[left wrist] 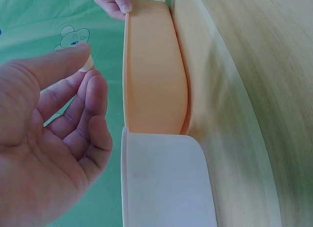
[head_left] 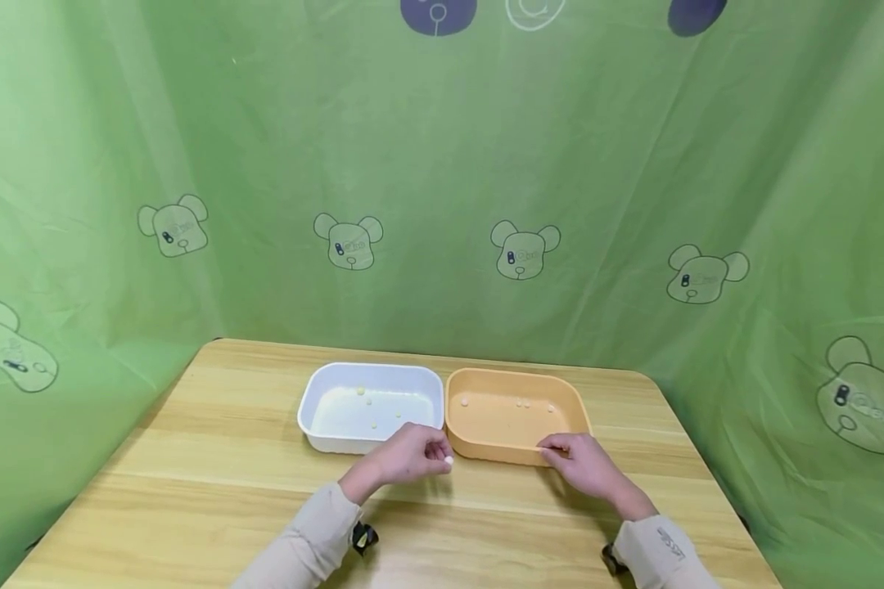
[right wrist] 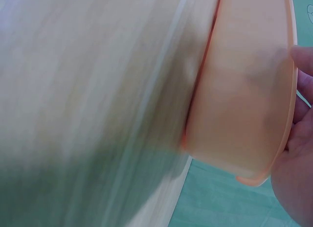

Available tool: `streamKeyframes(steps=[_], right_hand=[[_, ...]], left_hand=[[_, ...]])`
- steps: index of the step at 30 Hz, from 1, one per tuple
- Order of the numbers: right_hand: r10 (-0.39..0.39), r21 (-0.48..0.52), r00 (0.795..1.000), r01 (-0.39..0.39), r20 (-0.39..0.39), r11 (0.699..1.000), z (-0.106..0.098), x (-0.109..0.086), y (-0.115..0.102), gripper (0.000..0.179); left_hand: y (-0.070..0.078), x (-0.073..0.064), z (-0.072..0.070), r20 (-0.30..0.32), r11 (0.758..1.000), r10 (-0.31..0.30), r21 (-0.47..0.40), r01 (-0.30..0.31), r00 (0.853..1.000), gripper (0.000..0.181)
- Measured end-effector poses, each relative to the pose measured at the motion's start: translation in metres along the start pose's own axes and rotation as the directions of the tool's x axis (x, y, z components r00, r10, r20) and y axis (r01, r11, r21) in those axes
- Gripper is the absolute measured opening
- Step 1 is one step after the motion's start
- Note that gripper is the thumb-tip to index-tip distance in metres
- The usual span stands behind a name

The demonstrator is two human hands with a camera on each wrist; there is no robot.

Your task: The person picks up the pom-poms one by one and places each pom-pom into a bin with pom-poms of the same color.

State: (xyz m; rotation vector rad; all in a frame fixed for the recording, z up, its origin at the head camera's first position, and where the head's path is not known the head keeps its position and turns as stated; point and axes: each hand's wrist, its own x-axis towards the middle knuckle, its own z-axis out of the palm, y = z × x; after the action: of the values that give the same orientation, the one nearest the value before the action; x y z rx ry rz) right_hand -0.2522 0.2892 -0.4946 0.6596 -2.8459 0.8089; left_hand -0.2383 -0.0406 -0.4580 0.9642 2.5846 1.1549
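My left hand pinches a small white tablet-like piece between thumb and index finger, in front of the seam between two bins. In the left wrist view the piece shows at the fingertips, its far side hidden by the thumb. With thumb and fingers, my right hand grips the near rim of the orange bin close to its right corner. Several small pale pieces lie on that bin's floor. Left of it stands the white bin, holding several small yellowish pieces.
Both bins stand side by side near the back of a wooden table with rounded far corners. A green curtain printed with bear heads surrounds the table at the back and sides.
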Motion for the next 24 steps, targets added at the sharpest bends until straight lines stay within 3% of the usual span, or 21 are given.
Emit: streamKeyframes(steps=[16, 24], right_hand=[[-0.038, -0.004, 0.999, 0.037, -0.027, 0.999, 0.001, -0.001, 0.001, 0.009], [-0.040, -0.004, 0.998, 0.040, -0.038, 0.999, 0.002, -0.001, 0.002, 0.010]], left_hand=[[0.010, 0.015, -0.004, -0.033, 0.999, 0.032, 0.002, -0.032, 0.999, 0.006], [0.019, 0.027, -0.007, -0.051, 1.000, 0.002, -0.028, -0.004, 0.999, 0.006]])
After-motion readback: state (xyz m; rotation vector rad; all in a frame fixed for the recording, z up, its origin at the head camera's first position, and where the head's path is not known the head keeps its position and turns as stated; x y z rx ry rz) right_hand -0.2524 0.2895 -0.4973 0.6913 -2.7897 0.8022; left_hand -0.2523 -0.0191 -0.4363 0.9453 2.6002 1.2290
